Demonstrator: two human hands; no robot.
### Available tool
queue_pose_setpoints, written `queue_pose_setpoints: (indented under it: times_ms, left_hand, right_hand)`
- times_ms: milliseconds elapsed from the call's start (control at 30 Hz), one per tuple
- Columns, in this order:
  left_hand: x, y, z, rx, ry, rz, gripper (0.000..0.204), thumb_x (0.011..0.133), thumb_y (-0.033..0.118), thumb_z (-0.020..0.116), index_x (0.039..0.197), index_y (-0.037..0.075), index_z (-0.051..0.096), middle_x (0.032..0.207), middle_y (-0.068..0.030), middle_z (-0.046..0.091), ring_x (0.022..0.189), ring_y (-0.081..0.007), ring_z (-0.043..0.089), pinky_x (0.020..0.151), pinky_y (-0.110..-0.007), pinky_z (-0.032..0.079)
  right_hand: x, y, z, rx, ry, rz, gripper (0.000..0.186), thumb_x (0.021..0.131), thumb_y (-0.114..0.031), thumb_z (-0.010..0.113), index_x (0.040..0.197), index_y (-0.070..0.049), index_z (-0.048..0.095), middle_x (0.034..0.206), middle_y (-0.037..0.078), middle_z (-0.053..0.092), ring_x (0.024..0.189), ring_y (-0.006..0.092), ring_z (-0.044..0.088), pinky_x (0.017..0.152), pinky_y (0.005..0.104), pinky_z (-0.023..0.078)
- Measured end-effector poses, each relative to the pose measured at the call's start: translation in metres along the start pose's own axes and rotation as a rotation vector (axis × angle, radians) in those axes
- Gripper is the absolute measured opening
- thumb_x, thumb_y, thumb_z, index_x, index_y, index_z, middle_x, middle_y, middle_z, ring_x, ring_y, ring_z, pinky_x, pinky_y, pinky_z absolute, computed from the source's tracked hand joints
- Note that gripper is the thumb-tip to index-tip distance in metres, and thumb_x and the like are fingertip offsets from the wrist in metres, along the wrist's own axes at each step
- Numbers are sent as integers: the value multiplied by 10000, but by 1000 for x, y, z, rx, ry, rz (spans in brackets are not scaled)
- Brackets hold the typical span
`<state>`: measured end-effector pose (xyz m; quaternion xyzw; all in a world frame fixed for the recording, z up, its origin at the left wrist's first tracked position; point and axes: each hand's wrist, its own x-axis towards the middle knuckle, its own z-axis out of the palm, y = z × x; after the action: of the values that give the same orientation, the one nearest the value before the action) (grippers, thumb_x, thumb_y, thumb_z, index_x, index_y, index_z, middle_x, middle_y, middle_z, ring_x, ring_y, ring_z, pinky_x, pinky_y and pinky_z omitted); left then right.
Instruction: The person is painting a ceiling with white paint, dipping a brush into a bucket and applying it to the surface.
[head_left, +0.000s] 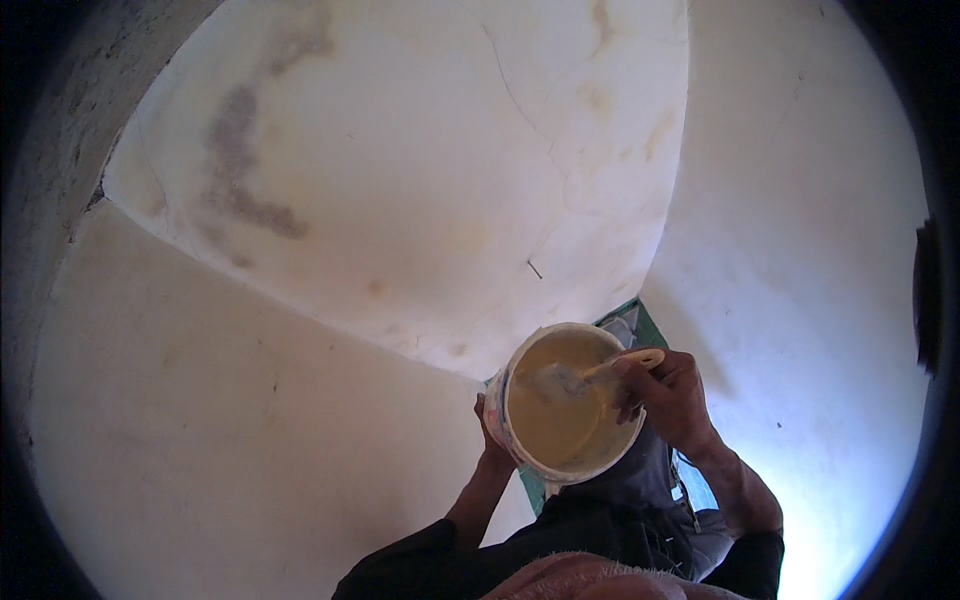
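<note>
Two hands are at work around your bucket, which is pale, tilted and turned with its round mouth toward the camera. Your left hand presses against the left side of the bucket; most of its fingers are hidden, so I cannot tell how far they close. Your right hand, at the bucket's right rim, is closed around the handle of a brush, thumb and fingers pinching it. The brush's pale head lies over the bucket's mouth, against the yellowish contents, though whether it dips in is unclear. Your dark clothing is just below the bucket, and a green-edged surface shows behind its upper right. Beyond the bucket, a stained, cracked white wall bears a small nail-like piece.
</note>
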<state>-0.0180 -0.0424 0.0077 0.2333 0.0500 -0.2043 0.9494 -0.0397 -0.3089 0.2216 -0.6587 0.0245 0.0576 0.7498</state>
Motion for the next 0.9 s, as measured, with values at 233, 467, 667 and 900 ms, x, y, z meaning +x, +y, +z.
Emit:
queue_pose_setpoints:
  times_ms: [233, 467, 667, 900]
  left_hand:
    - [-14, -8, 1, -8, 52, 97, 877, 886, 763, 379, 1523, 160, 363, 1523, -134, 430, 1363, -353, 451, 1111, -546, 405]
    - [-9, -9, 2, -52, 48, 82, 894, 874, 799, 346, 1521, 181, 362, 1526, -108, 426, 1363, -336, 445, 1110, -539, 404]
    - [-24, 4, 30, 212, 128, 187, 902, 868, 810, 345, 1519, 185, 366, 1530, -104, 416, 1371, -338, 428, 1124, -554, 377]
    - [-23, 10, 27, 82, 67, 215, 897, 880, 779, 395, 1537, 171, 333, 1537, -122, 397, 1390, -343, 400, 1122, -555, 382]
  right_hand:
    - [1, -5, 18, -188, -153, -78, 213, 908, -115, 617, 1027, 53, 670, 797, 105, 709, 705, 147, 689, 646, 282, 568]
    - [-2, -19, 33, -264, -280, -219, 234, 865, -136, 607, 1002, 48, 653, 809, 109, 692, 733, 157, 676, 676, 303, 545]
    - [-5, -13, 28, -271, -334, -281, 265, 876, -131, 583, 1069, 40, 644, 828, 125, 693, 754, 168, 682, 686, 302, 546]
    - [-6, -5, 34, -182, -363, -129, 279, 907, -121, 567, 1134, 22, 643, 1016, 146, 680, 851, 178, 677, 758, 302, 536]
